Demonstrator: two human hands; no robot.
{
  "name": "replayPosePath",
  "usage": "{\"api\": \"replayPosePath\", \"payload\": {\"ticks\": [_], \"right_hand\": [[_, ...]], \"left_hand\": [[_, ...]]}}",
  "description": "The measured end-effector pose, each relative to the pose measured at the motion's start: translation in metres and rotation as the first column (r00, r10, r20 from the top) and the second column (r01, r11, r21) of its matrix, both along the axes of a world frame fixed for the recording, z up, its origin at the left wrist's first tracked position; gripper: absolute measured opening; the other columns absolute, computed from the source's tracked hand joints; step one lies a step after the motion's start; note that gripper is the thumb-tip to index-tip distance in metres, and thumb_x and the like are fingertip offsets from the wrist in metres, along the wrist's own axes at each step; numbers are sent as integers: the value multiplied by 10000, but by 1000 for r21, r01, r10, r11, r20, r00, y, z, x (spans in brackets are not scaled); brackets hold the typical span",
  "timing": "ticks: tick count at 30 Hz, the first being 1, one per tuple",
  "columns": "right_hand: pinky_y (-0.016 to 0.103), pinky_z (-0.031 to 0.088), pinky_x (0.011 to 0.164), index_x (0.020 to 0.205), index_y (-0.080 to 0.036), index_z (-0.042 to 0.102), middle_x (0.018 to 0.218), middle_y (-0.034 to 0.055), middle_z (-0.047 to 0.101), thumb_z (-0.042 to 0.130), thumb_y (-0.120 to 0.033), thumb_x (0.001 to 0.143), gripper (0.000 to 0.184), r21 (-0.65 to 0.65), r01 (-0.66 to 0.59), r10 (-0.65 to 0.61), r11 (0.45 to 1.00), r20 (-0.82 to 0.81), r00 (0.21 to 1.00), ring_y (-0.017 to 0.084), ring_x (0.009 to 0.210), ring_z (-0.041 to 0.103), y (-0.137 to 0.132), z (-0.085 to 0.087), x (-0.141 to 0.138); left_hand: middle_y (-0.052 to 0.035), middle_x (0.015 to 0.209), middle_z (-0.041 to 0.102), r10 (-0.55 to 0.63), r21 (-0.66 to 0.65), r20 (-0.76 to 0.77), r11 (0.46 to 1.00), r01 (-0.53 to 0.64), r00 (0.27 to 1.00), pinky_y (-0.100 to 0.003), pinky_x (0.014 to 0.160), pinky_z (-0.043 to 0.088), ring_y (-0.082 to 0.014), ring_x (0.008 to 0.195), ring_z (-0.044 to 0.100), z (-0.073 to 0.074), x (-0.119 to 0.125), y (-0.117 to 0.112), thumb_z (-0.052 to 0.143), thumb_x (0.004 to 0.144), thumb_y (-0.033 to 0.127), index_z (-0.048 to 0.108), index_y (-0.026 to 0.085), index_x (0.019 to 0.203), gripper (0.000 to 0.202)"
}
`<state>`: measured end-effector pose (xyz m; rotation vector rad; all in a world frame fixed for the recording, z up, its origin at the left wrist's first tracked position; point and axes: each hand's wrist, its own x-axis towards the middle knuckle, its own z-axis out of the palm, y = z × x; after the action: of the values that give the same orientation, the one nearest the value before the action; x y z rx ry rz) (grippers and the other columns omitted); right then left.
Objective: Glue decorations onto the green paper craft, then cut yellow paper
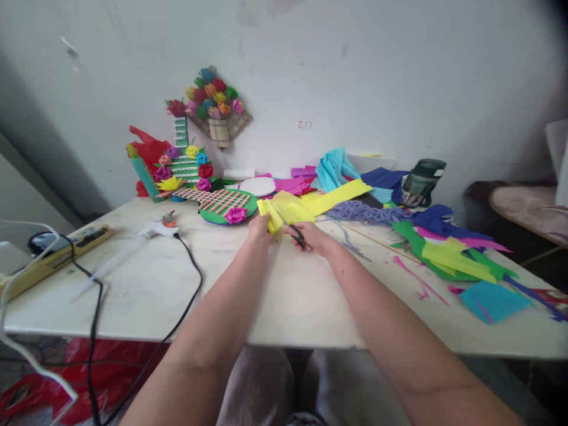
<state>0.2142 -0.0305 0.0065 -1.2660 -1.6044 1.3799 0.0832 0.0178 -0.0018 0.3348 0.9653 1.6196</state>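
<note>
My left hand (261, 228) grips the near left end of a yellow crepe paper strip (339, 197), which stretches off to the right over the table. Dark-handled scissors (297, 235) are in my right hand (313, 235), their blades pointing up and left against the yellow paper. How far the blades are parted is too small to tell. Just left of my left hand lies a green guitar-shaped piece (217, 204) with thin sticks across it and a pink paper flower (236, 215). Behind the yellow paper is a white disc (257, 187).
A white glue gun (160, 228) with a black cord and a power strip (71, 254) lie on the left. Purple yarn (366, 213), coloured paper scraps (452, 254) and a dark bottle (423, 182) are on the right. A flower-covered craft (184, 165) leans at the wall.
</note>
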Motion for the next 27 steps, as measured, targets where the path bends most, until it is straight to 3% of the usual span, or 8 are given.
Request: {"api": "replayPosePath", "payload": {"ticks": [9,20,27], "right_hand": [[142,222,273,665,-153,485,464,-62,478,653,-429,749,334,-2,36,-36,999,-13,999,25,313,399,-1,0,-4],[133,279,301,602,-150,477,400,-80,426,664,-361,754,320,17,85,-85,996,-18,996,21,298,360,-1,0,-10],[139,254,270,678,-144,507,440,-52,496,643,-415,764,315,-23,53,-54,998,-31,998,33,297,408,-5,4,-7]], "left_hand": [[-54,701,616,15,5,17,1000,-15,1000,-328,716,508,-156,630,616,1,-1,-1,479,783,26,592,102,787,136],[-68,743,632,36,-14,14,999,-36,999,-314,722,512,-191,755,643,-4,-4,5,509,744,13,597,118,758,138],[-71,750,638,0,3,7,1000,0,1000,-337,735,516,-195,744,648,-4,-4,4,492,762,23,608,108,818,154]]}}
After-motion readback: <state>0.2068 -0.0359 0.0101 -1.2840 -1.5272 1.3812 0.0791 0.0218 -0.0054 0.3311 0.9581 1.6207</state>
